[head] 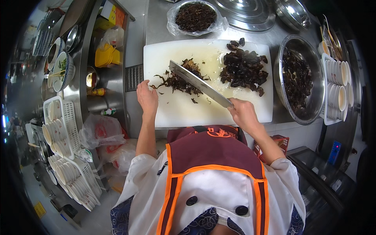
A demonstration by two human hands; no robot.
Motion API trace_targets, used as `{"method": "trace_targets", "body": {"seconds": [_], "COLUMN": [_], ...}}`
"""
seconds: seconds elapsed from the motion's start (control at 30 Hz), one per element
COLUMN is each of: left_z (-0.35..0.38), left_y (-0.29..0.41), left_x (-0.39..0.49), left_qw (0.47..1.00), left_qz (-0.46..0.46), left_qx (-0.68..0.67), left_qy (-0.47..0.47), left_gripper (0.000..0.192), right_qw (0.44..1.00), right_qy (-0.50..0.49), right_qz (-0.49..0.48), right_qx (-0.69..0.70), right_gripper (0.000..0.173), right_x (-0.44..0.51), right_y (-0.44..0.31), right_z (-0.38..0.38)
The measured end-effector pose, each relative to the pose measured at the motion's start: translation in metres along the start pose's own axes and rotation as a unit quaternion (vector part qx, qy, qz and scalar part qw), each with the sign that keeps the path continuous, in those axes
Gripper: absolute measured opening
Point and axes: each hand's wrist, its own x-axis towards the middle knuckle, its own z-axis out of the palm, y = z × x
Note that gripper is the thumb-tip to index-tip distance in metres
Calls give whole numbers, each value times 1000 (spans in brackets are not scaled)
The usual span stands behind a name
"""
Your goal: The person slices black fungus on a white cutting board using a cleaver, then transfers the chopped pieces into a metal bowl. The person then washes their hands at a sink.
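Observation:
My right hand grips the handle of a Chinese cleaver. Its blade slants up and left over a pile of shredded wood ear fungus on a white cutting board. At the board's left edge is my left hand, fingers apart and holding nothing, beside some loose shreds. A heap of dark, wet, whole wood ear lies on the board's right half. Right of the board stands a steel basin with more wood ear in it.
Behind the board are a plastic-lined bowl of shredded fungus, a large steel lid and stacked steel bowls. Racked white bowls stand far right. On the left are a shelf unit and baskets of bowls.

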Motion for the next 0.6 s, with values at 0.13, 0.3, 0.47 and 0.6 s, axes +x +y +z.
{"method": "trace_targets", "body": {"seconds": [0.13, 0.3, 0.47, 0.6], "left_z": [3, 0, -30, -27], "left_y": [12, 34, 73, 116], "left_x": [10, 35, 69, 89], "left_qw": [975, 922, 887, 899], "left_qz": [-81, -122, -120, -41], "left_qx": [-128, -284, -278, -232], "left_qy": [-160, -232, -349, -370], "left_gripper": [17, 14, 15, 12], "right_qw": [999, 992, 978, 979], "right_qy": [46, -43, -111, -107], "right_qz": [-20, -54, -106, -116], "right_qx": [-16, -104, -139, -130], "right_gripper": [22, 25, 29, 18], "right_x": [-22, -47, -42, -20], "right_y": [6, 28, 40, 46], "right_z": [2, -14, -15, -14]}}
